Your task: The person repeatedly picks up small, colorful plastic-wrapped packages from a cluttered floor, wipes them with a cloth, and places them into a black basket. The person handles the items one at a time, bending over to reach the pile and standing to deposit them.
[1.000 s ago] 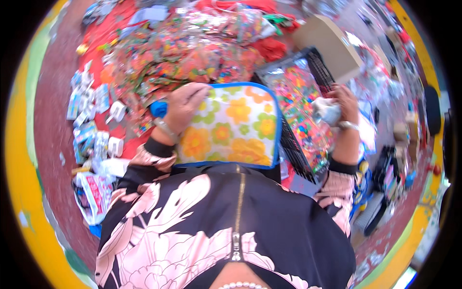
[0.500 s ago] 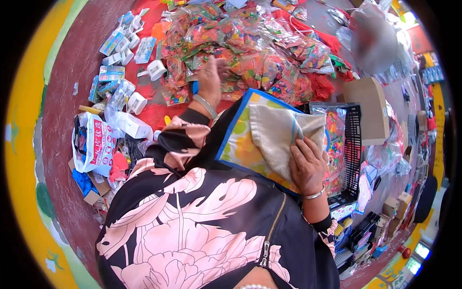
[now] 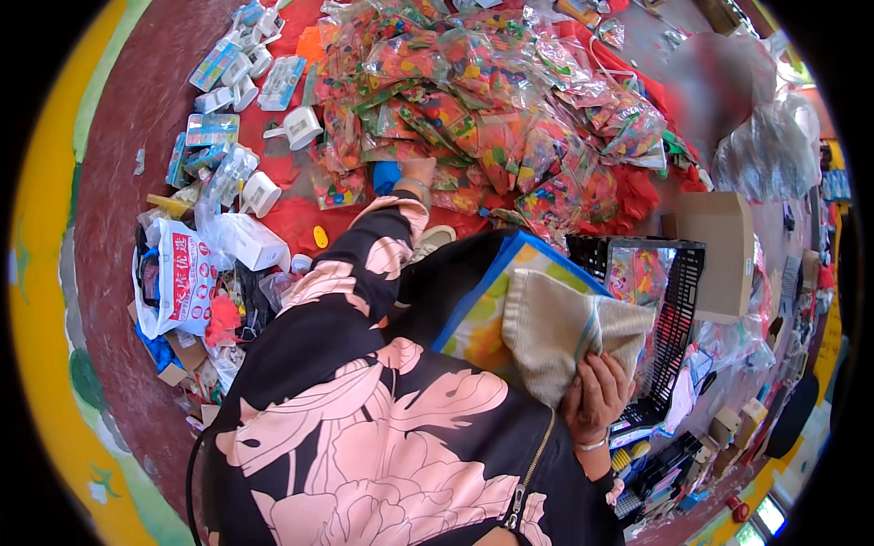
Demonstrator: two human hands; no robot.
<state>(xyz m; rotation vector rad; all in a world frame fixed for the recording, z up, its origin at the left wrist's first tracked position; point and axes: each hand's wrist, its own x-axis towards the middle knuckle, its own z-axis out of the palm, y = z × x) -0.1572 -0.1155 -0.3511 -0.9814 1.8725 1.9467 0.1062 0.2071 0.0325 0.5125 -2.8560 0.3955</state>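
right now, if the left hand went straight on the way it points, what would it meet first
Most likely the pile of clear packets just beyond the left hand; depth is unclear, so it may be touching them now.

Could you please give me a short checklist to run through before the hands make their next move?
1. Right hand touching the cloth: ok, fingers are on it.
2. Cloth lying on the flowered mat: ok.
3. Left hand at the near edge of the pile of bags: ok.
4. Left hand gripping a bag: cannot tell, fingers are unclear.
5. Crate beside the mat: ok.
6. Red sheet free of loose bits: not ok, a yellow piece lies there.
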